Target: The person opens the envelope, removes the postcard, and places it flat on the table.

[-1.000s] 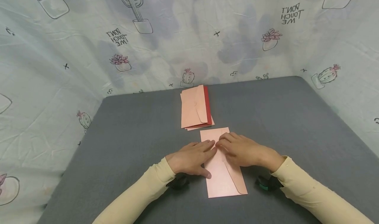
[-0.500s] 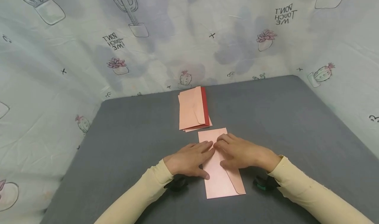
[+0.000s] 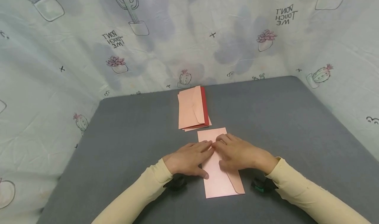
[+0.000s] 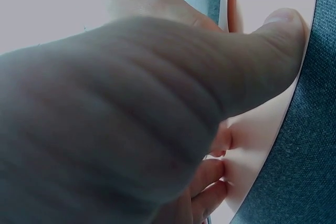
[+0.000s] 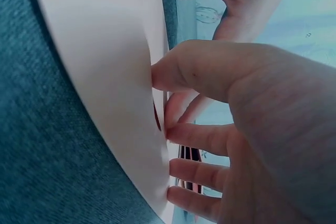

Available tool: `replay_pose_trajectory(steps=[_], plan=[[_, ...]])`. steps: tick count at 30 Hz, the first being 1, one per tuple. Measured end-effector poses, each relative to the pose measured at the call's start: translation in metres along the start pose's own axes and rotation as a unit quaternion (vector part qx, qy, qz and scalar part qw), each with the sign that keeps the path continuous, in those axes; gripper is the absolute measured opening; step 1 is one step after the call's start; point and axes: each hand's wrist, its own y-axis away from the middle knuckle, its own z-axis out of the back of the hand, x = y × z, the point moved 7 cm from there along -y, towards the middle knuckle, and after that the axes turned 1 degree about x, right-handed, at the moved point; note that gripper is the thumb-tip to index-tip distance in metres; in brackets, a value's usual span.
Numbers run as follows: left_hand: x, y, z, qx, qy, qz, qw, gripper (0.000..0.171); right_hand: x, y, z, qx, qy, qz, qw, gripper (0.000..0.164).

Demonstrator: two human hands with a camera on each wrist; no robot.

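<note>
A pale pink envelope [image 3: 219, 184] lies lengthwise on the grey table, its pointed flap [image 3: 237, 181] along the right side. My left hand [image 3: 189, 160] rests flat across its left part, fingers extended and thumb [image 4: 281, 32] spread at the envelope's near left edge. From the right, my right hand [image 3: 244, 153] touches the flap with thumb and fingertips, its index fingertip meeting the left fingers near the middle. In the right wrist view a narrow dark red slit shows at the flap edge beside the right thumb [image 5: 173, 72].
Behind the envelope, a small stack of pink envelopes [image 3: 189, 109] with a red strip along its right side lies on the grey table [image 3: 133, 125]. A pale curtain [image 3: 165, 53] printed with cacti hangs around the table's far and side edges.
The right thumb has shifted left over the flap since a second ago, while the other fingers keep nearly the same place. The left hand stays put on the envelope.
</note>
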Motion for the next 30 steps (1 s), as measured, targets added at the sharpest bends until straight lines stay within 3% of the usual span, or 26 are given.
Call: replay_pose_trajectory(steps=[10,17,30], plan=[[-0.0001,-0.0027,-0.0036,0.006,-0.009,-0.002,0.9999,0.093,0.0000,0.0015,-0.0019,-0.016,-0.010,0.008,1.000,0.057],[-0.0019,-0.0018,-0.0016,0.000,-0.003,0.005,1.0000,0.093,-0.0043,0.0006,-0.0023,-0.001,-0.018,0.002,1.000,0.056],[-0.0043,-0.0024,0.0002,-0.014,-0.032,0.006,0.9994,0.091,-0.0056,0.0009,0.0012,0.010,-0.026,0.006,1.000,0.050]])
